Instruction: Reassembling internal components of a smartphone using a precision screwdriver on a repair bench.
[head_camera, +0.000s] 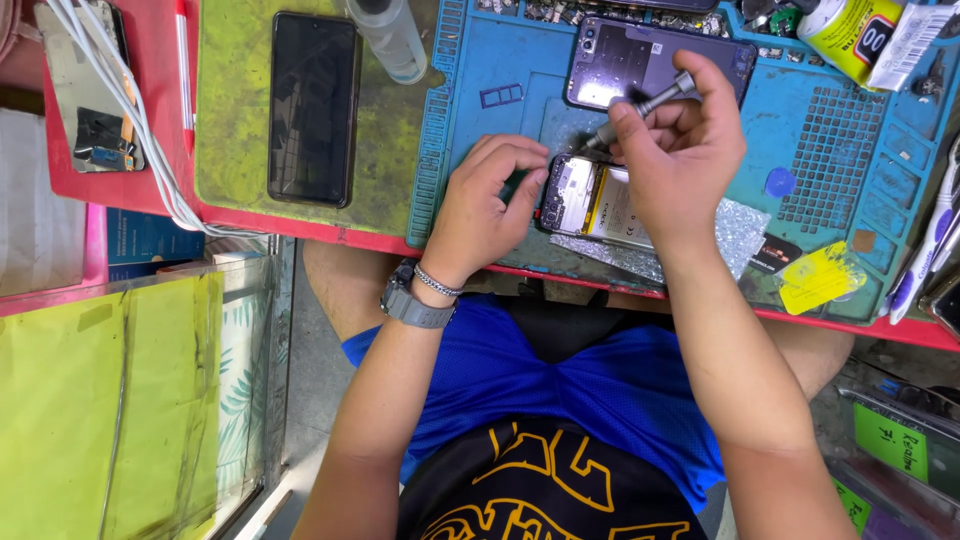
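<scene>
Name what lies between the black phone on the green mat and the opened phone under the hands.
In the head view, the left hand and the blue mat's ridged edge lie between them.

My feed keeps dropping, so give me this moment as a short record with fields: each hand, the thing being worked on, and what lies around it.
left hand: left hand rests fingertips on the end of the opened phone
right hand: right hand grips a screwdriver, tip pointed down at the opened phone
work surface: blue mat on a red table
behind the hands: purple back cover
far left: black phone on a green mat; white cable
near right: yellow tag
</scene>
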